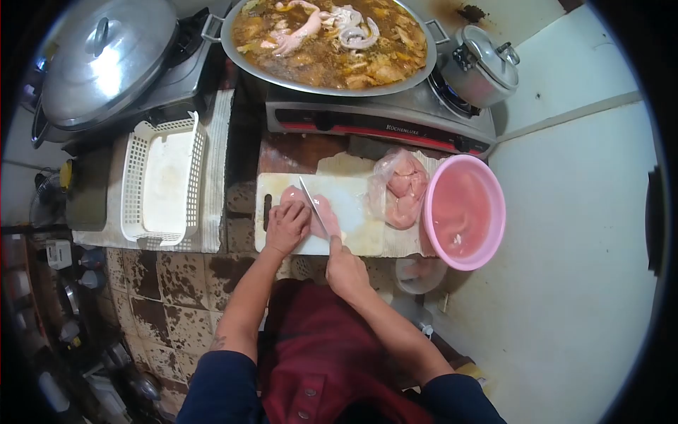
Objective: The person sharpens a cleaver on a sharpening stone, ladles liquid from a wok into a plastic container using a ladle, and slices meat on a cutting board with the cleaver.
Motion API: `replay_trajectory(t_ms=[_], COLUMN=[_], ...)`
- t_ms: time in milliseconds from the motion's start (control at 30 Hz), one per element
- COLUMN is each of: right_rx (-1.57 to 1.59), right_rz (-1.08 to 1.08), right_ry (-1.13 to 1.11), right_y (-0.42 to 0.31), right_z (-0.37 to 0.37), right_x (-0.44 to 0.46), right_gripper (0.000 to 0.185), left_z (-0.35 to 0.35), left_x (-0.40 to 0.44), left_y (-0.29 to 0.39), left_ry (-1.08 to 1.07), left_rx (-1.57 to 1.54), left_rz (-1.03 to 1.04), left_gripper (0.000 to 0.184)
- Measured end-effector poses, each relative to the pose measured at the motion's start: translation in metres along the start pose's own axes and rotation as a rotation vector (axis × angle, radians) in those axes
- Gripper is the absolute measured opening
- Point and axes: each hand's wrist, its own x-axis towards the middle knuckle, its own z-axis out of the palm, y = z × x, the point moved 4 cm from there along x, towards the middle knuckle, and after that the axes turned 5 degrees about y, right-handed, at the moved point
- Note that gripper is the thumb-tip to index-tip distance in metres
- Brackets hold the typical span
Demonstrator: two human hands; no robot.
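A raw chicken breast (323,212) lies on the white cutting board (364,240). My left hand (288,225) holds the meat down near the board's left side, with its fingers curled on top. In my right hand (346,272) is a kitchen knife (311,196), gripped by the handle at the board's front edge. Its blade points away from me and slants to the left across the meat. Just right of the board, a clear plastic bag (402,189) holds more raw meat. Beside the bag stands a pink basin (501,212) of pinkish liquid.
Behind the board, a wide pan (311,83) of brown stew with meat sits on a gas stove (374,126). A pressure cooker (487,67) stands at the right burner. On the left are a white plastic basket (162,177) and a large lidded pot (106,63). A wall (565,212) bounds the right.
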Motion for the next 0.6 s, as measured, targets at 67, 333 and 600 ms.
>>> replay_trajectory(t_ms=[67,333,600], right_rx=[0.016,0.094,0.066], right_rz=[0.011,-0.089,-0.024], right_ry=[-0.006,0.099,0.055], right_y=[-0.003,-0.016,-0.008], right_z=[-0.002,0.005,0.015], right_x=[0.000,0.050,0.043], right_gripper=[0.031,0.020,0.022], left_z=[0.001,0.007,0.005], left_x=[-0.001,-0.004,0.002], left_y=[0.000,-0.005,-0.004], left_ry=[0.001,0.026,0.056], left_rx=[-0.013,-0.030,-0.013], left_rz=[0.002,0.018,0.016], left_gripper=[0.038,0.043,0.038])
